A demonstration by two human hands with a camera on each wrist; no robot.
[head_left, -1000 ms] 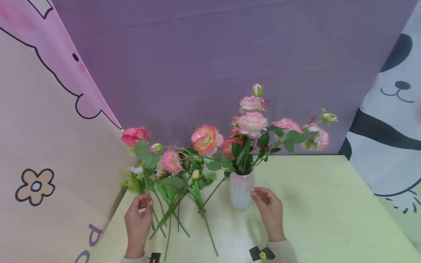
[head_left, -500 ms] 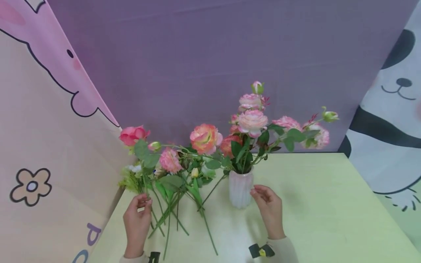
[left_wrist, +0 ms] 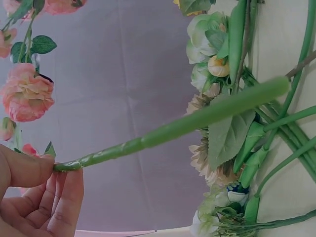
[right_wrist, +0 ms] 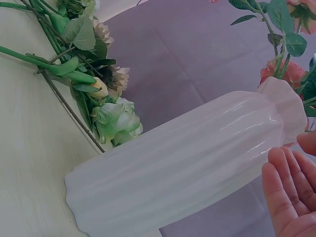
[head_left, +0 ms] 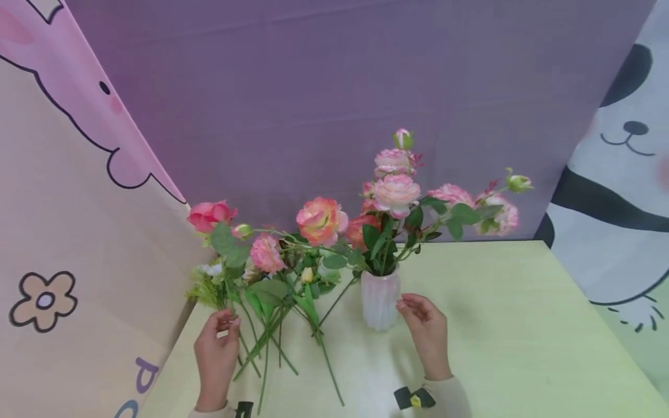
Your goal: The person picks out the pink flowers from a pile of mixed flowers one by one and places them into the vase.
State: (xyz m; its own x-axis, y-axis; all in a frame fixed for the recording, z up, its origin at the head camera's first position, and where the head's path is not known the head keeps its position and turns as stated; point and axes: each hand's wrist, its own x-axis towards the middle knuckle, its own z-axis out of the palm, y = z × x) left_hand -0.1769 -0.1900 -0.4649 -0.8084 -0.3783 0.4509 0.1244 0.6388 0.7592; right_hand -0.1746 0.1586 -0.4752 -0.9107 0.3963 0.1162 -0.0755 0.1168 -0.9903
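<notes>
My left hand point(head_left: 215, 357) is over the left of the table, pinching a green flower stem point(left_wrist: 143, 140) between thumb and fingertips. The stem's lower end juts toward the left wrist camera; above the hand in the head view are green leaves and a deep pink flower point(head_left: 211, 216). A ribbed white-pink vase point(head_left: 380, 302) stands upright at mid-table, holding pink flowers point(head_left: 396, 194) and an orange-yellow one point(head_left: 321, 220). Beside its right side is my right hand point(head_left: 427, 337), fingertips right at the wall, fingers extended just below the wavy rim in the right wrist view.
Several loose stems point(head_left: 269, 342) lie crossed on the pale table point(head_left: 496, 325) left of the vase, with a yellow bud point(head_left: 307, 274) and whitish blooms among them. Flower branches reach out from the vase on both sides. A purple backdrop point(head_left: 313, 87) rises behind.
The scene sits slightly further left in the head view. Both hands keep their pose, the left still pinching the stem and the right beside the vase.
</notes>
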